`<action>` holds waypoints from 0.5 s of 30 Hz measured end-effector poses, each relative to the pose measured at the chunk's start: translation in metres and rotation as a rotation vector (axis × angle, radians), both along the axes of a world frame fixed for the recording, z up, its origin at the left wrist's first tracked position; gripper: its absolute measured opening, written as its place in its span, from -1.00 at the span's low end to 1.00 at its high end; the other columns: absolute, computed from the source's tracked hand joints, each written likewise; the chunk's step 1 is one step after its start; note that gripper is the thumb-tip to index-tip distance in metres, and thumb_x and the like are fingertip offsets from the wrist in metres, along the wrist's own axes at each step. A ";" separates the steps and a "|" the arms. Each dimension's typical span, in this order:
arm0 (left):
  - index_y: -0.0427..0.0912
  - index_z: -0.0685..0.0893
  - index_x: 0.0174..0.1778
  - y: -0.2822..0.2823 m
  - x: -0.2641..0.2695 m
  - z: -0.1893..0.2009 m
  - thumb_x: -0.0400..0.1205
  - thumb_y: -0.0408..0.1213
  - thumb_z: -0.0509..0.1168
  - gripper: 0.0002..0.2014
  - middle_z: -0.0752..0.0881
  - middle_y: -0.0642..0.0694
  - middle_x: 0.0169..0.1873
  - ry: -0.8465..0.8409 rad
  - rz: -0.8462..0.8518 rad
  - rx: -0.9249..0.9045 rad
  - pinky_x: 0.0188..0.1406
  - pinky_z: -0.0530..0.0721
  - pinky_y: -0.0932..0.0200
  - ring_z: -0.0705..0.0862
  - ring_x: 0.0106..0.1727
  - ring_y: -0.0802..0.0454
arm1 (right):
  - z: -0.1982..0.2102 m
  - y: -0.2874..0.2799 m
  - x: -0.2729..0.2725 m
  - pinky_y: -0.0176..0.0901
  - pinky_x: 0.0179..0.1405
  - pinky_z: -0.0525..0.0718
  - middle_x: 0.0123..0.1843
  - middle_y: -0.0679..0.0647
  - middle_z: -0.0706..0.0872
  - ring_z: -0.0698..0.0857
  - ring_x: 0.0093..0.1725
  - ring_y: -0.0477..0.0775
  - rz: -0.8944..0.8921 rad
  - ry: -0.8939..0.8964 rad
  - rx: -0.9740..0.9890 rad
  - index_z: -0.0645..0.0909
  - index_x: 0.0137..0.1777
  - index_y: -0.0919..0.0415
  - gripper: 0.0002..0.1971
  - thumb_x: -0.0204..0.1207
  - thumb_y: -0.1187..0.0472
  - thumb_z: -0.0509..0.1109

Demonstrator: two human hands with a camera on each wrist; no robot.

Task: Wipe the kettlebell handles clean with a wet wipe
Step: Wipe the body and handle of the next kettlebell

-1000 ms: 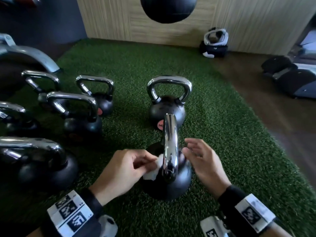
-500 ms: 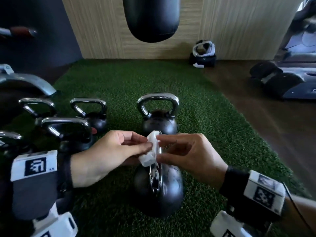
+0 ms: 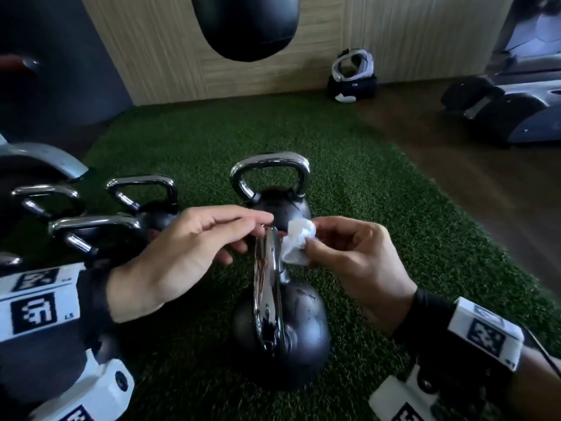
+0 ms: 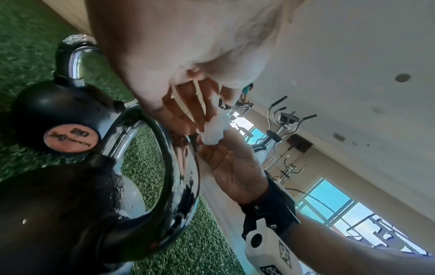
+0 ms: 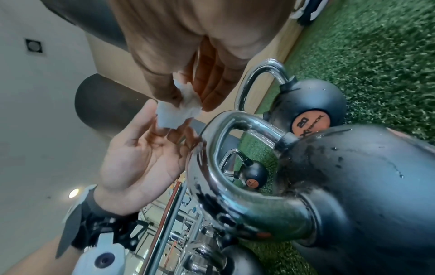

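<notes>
A black kettlebell (image 3: 300, 335) stands on the turf right below me, its chrome handle (image 3: 265, 287) edge-on to my head camera. My right hand (image 3: 349, 262) pinches a crumpled white wet wipe (image 3: 296, 243) just right of the handle's top. From the right wrist the wipe (image 5: 176, 113) hangs between thumb and fingers above the chrome handle (image 5: 212, 167). My left hand (image 3: 188, 250) hovers left of the handle with straight fingers, holding nothing. Seen from the left wrist, the wipe (image 4: 215, 131) sits beyond the handle (image 4: 179, 176).
A second kettlebell (image 3: 273, 189) stands just behind the near one. Several more kettlebells (image 3: 100, 232) crowd the left side of the green turf (image 3: 379, 208). A black punching bag (image 3: 246, 22) hangs overhead. Dark wood floor and gym machines (image 3: 510, 110) lie to the right.
The wipe passed from my left hand to my right hand above the handle. My left hand let go and opened; both hands rose from the bell's body to the handle top.
</notes>
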State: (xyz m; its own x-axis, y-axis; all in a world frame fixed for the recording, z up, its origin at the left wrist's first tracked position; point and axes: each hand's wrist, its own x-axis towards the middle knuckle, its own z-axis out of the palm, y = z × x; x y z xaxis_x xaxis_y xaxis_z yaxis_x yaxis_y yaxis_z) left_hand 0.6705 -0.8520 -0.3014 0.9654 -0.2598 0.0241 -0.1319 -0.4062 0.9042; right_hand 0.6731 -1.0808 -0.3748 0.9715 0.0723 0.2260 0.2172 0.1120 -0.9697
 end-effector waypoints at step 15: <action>0.72 -0.02 0.50 -0.014 -0.030 -0.159 0.17 0.46 0.61 0.12 0.44 0.15 0.57 -0.257 -0.084 0.304 0.69 0.35 -0.20 0.38 0.67 0.05 | -0.093 0.011 0.060 0.10 0.08 0.85 -0.23 -0.23 0.86 0.84 -0.14 -0.16 -0.174 0.127 -0.512 0.79 -0.18 -0.42 -0.82 0.18 -0.20 0.55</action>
State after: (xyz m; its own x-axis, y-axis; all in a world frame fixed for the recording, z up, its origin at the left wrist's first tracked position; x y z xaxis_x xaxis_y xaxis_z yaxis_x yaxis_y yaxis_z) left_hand 0.6403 -0.8657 -0.4607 0.9128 -0.3705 0.1720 -0.3825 -0.6277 0.6780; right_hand 0.7335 -1.0694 -0.4681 0.9962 -0.0218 0.0846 0.0683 -0.4080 -0.9104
